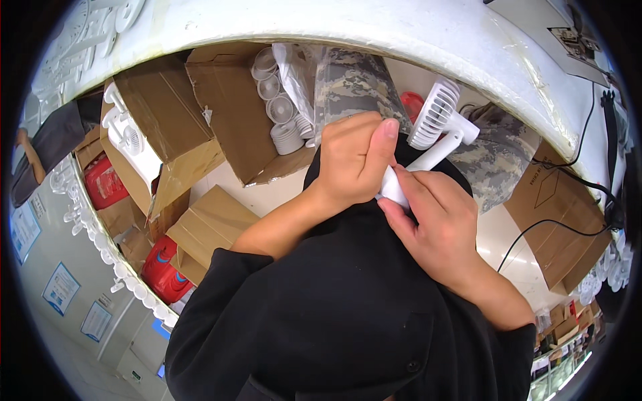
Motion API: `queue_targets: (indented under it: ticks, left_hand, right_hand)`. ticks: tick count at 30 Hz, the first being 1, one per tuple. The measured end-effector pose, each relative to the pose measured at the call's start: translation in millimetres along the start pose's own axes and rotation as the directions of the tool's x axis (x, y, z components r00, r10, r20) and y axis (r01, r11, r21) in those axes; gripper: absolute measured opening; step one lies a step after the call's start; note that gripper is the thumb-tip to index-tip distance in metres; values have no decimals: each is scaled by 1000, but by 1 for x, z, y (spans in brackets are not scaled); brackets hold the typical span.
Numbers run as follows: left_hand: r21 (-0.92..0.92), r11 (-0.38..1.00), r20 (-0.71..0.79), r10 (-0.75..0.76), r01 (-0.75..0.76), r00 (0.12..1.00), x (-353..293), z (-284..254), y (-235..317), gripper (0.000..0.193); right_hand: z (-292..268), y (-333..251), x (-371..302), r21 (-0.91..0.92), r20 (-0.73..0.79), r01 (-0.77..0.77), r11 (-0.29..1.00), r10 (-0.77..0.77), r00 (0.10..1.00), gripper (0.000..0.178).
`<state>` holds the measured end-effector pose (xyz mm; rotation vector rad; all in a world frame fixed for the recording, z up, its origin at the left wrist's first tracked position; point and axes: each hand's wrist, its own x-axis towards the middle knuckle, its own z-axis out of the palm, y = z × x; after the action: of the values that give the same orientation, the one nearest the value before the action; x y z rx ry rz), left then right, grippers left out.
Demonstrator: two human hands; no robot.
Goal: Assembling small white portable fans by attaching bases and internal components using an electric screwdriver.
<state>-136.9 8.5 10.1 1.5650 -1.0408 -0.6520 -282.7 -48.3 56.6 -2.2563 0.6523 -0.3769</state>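
A small white fan with a slatted round head tilts up to the right above my lap. Its slim white handle runs down to a smooth white lower part between my hands. My right hand is closed on that lower part, thumb and fingers pinching it. From the other side my left hand is closed against the same end, thumb laid along the top. The left fingertips are tucked underneath, and the lower end of the fan is partly hidden.
Over my knees curves a white tabletop edge. An open carton at left holds several round white fan parts; another carton stands beside it. A cardboard box and black cables are at right.
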Motion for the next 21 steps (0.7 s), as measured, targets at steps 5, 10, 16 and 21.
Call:
queue_targets:
  ticks: [5, 10, 16, 21]
  left_hand:
    - [-62, 997, -101, -46, 40, 994, -8, 2, -15, 48]
    - [-419, 887, -79, -247, 193, 966, -5, 5, -31, 51]
    - [-757, 509, 59, -569, 409, 820, -12, 17, -45, 56]
    - [-170, 983, -160, -90, 62, 983, -8, 12, -29, 54]
  right_hand:
    - [-7, -3, 14, -81, 146, 36, 996, -24, 989, 35]
    - [-15, 8, 11, 116, 138, -18, 993, 2, 990, 35]
    - [-4, 18, 0, 43, -1, 9, 999, -9, 1000, 34]
    - [-1, 22, -1, 30, 32, -38, 999, 37, 999, 36]
